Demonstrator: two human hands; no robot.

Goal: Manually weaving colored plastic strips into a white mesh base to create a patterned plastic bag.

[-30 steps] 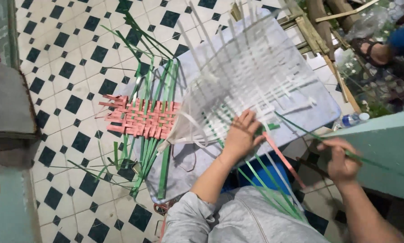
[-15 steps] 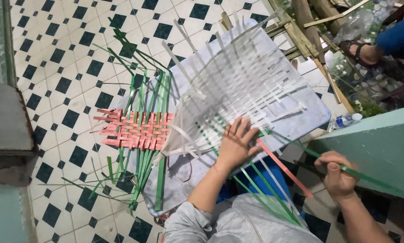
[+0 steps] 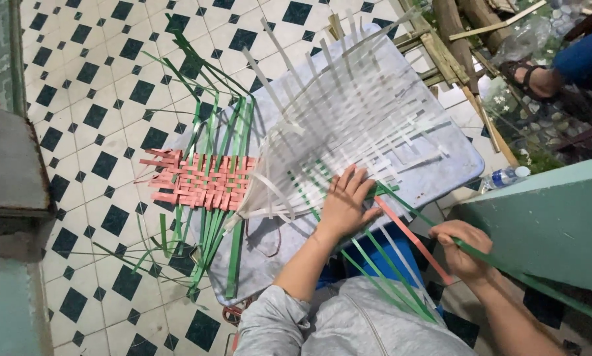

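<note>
Left hand (image 3: 345,204) flat, fingers spread, on white weave (image 3: 349,132); right hand (image 3: 464,247) gripping green strip (image 3: 507,267) (checkered tile floor (image 3: 111,92))

A low table (image 3: 441,168) with a pale grey-blue top carries the work, and it stands on a tiled floor (image 3: 105,86) of white tiles with dark diamond insets. Taking the table as landmark: a white woven mat (image 3: 349,132) of flat strips covers most of its top, loose strip ends fanning past the far edge. A pink and green woven panel (image 3: 200,181) lies at the table's left edge, partly over the floor. Green strips (image 3: 233,264) trail off the near-left corner onto the tiles. A plastic bottle (image 3: 503,178) lies just off its right corner.
</note>
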